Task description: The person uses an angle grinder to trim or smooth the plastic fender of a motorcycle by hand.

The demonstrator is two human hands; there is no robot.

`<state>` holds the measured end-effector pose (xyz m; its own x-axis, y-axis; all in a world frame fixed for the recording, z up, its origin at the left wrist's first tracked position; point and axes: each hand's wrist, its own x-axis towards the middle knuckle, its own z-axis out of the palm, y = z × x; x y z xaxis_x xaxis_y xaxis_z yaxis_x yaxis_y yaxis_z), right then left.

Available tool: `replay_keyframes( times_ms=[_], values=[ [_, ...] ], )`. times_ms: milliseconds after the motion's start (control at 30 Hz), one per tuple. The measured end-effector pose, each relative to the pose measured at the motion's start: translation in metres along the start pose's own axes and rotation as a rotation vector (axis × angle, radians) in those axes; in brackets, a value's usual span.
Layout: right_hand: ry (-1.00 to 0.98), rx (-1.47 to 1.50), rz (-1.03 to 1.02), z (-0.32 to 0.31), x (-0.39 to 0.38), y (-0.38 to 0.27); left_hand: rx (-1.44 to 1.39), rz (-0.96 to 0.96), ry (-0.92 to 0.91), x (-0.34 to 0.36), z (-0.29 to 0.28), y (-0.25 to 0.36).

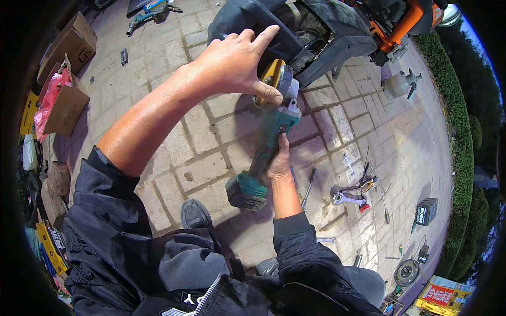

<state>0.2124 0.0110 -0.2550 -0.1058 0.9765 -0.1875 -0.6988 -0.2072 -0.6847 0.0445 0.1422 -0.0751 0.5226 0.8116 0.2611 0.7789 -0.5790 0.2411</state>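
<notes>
A teal-and-black cordless angle grinder [284, 122] is tilted in front of me, its battery [246, 190] toward me and its head pointing away. My right hand [279, 164] wraps around the grinder's body, thumb on top. A yellow disc [273, 71] shows at the head, beside a grey guard. My left hand [234, 60] is beside and above that head, thumb and index finger spread wide, the other fingers partly bent. Its thumb overlaps the disc's edge; whether it touches is unclear. Just beyond the hands stands a dark plastic vehicle body part [340, 31].
An orange frame [403, 29] joins the dark part. Wrenches [349, 164] and a purple-and-black tool [348, 197] lie on the brick paving at right, near a black case [426, 210] and a round metal part [407, 272]. Cardboard boxes [68, 108] stand left; a hedge [448, 105] borders the right.
</notes>
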Motion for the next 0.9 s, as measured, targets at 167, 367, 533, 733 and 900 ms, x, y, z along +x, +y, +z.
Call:
replay_keyframes(
  times_ms=[167, 367, 533, 733, 900],
  values=[
    [0.017, -0.002, 0.004, 0.000, -0.001, 0.000, 0.012, 0.003, 0.015, 0.000, 0.001, 0.000],
    [0.003, -0.010, 0.002, -0.002, 0.000, 0.001, 0.026, 0.004, 0.037, 0.000, 0.003, 0.000],
    [0.039, -0.006, 0.010, -0.002, 0.000, 0.002, 0.008, -0.005, 0.022, -0.001, 0.004, -0.002],
    [0.063, -0.012, 0.012, -0.002, -0.001, -0.001, -0.037, -0.006, -0.006, 0.000, 0.001, 0.000],
    [0.061, -0.016, 0.005, 0.001, -0.001, 0.000, -0.040, -0.006, -0.020, -0.001, 0.000, -0.001]
  ],
)
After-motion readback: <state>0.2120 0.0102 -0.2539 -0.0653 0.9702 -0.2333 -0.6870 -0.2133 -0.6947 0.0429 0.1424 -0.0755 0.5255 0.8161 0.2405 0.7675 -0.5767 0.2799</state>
